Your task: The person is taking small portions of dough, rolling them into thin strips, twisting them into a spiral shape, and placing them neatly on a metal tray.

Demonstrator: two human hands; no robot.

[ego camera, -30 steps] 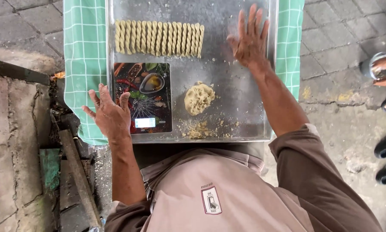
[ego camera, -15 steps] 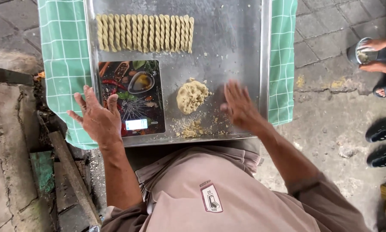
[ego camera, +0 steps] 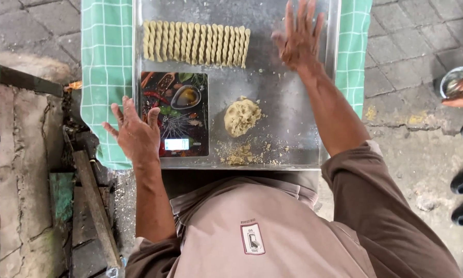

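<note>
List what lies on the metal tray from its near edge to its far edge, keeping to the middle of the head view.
Crumbs → lump of dough → row of twisted dough sticks.

— Where's the left hand (ego camera: 135, 135)?
— Low at about eight o'clock, palm down, fingers spread and pointing to twelve, forearm bare and running straight back to the body.
— And the right hand (ego camera: 299, 38)?
— Up at one o'clock, arm stretched out, fingers splayed flat, sleeve bunched at the elbow.
</note>
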